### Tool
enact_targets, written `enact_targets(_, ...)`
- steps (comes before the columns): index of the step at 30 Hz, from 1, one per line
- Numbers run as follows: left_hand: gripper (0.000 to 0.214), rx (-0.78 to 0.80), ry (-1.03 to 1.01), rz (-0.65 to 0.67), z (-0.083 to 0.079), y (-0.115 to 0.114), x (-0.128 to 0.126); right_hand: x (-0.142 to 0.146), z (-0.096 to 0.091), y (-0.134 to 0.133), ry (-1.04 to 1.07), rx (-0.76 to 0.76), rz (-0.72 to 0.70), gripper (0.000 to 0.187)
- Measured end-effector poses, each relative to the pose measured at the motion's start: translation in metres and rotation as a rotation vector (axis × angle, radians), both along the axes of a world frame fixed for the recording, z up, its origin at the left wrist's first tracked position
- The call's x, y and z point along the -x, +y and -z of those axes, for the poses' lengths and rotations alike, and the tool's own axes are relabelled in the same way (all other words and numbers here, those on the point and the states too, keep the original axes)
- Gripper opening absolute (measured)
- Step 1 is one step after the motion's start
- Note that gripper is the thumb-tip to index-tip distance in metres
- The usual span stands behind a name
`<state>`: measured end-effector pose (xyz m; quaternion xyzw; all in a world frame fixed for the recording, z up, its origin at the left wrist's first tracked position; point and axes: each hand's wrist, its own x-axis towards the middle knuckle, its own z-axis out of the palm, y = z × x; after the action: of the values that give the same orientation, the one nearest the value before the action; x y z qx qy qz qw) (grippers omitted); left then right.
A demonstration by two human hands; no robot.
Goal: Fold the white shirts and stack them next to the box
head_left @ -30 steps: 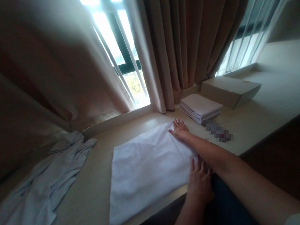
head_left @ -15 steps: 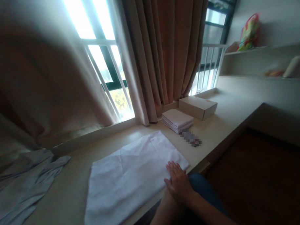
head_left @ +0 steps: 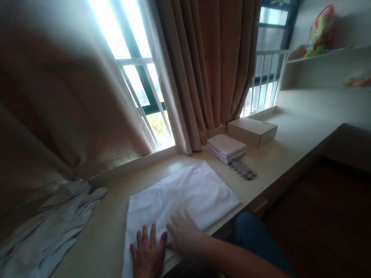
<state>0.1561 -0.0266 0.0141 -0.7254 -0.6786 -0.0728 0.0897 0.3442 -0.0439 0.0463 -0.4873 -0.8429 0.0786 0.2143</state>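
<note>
A white cloth [head_left: 187,187], folded into a flat rectangle with faint creases, lies on the pale ledge [head_left: 94,239] in front of me. My left hand [head_left: 147,252] rests on its near left part, palm down with the fingers spread. Close beside it, my right hand [head_left: 184,232] is over the cloth near its front edge, fingers stretched out and slightly blurred by motion. Neither hand grips anything. Beyond the cloth to the right sits a stack of folded white cloth [head_left: 225,147].
A closed white box [head_left: 252,131] stands behind the stack, and a pixelated object [head_left: 243,169] lies in front of it. Crumpled grey cloth [head_left: 61,228] is at the left. Brown curtains [head_left: 219,65] hang along the window side. My knee [head_left: 252,234] is by the ledge's front edge.
My right hand has moved left across the cloth from its right corner. My left hand now lies flat on the cloth's left part. The view has shifted slightly left.
</note>
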Motion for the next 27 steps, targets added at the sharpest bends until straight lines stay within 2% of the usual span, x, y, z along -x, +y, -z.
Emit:
enact_targets(3, 0.072, 0.010, 0.076, -0.111, 0.003, -0.009, 0.005, -0.005, 0.001, 0.001, -0.014, 0.014, -0.040, 0.067)
enact_targets(6, 0.070, 0.047, 0.083, -0.177, -0.003, -0.014, -0.003, -0.029, 0.006, 0.001, -0.013, 0.054, 0.005, 0.067)
enact_targets(9, 0.068, 0.078, 0.062, -0.216, -0.012, -0.016, -0.011, -0.068, 0.012, 0.006, -0.048, 0.114, 0.088, 0.067)
enact_targets(15, 0.070, 0.132, -0.031, -0.251, -0.023, -0.023, -0.011, -0.165, 0.034, 0.014, -0.184, 0.138, 0.327, 0.065)
enact_targets(18, 0.071, 0.099, -0.062, -0.236, -0.024, -0.026, -0.010, -0.196, 0.050, 0.017, -0.232, 0.135, 0.445, 0.068)
enact_targets(22, 0.073, 0.087, -0.080, -0.235, -0.023, -0.027, -0.009, -0.204, 0.062, 0.020, -0.272, 0.105, 0.457, 0.071)
enact_targets(27, 0.072, 0.106, -0.065, -0.248, -0.027, -0.027, -0.011, -0.198, 0.060, 0.019, -0.284, 0.093, 0.480, 0.069)
